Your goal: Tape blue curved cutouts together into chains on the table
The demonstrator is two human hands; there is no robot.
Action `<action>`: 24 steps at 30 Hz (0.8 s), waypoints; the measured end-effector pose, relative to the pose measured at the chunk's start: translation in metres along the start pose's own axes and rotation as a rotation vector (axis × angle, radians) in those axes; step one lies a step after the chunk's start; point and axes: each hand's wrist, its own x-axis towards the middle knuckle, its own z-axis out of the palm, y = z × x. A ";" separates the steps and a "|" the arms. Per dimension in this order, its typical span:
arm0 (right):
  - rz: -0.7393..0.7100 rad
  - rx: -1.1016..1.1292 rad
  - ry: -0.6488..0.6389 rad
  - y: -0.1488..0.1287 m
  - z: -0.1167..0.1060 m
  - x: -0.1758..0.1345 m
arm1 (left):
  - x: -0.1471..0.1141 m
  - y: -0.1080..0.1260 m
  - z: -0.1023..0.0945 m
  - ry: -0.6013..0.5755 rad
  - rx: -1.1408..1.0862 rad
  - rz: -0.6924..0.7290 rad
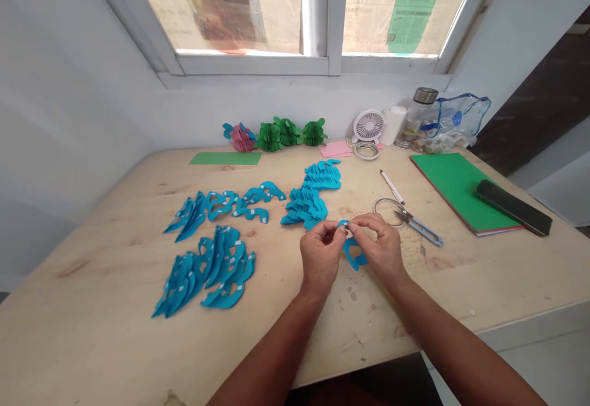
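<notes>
Between my two hands is a blue paper cutout [354, 255], its lower part hanging below my fingers. My left hand [321, 255] pinches its upper edge, where a small white patch shows. From the other side my right hand [378, 245] pinches the same edge, fingertips close to those of the left. Just beyond my left hand lie folded blue cutouts [306, 205], with another folded blue bunch [322, 175] behind. To the left, blue cutouts with white squares [225, 265] stand and lean in a cluster, and more blue cutouts [221, 204] lie farther back.
Right of my hands are scissors [421, 229], a tape roll [381, 212], a pen [391, 186] and a phone [512, 207] on green sheets [456, 182]. Along the wall stand green paper figures [288, 132], a pink one [242, 138], a fan [369, 126] and a bottle [416, 117].
</notes>
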 end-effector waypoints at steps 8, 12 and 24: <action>-0.129 -0.214 0.028 -0.005 -0.002 -0.002 | 0.001 0.001 -0.001 0.021 0.010 0.012; -0.108 -0.212 0.067 -0.004 -0.005 0.000 | 0.003 0.001 -0.002 0.020 -0.001 -0.015; 0.192 0.038 -0.114 -0.002 -0.005 0.006 | 0.002 0.003 0.000 -0.102 -0.038 -0.058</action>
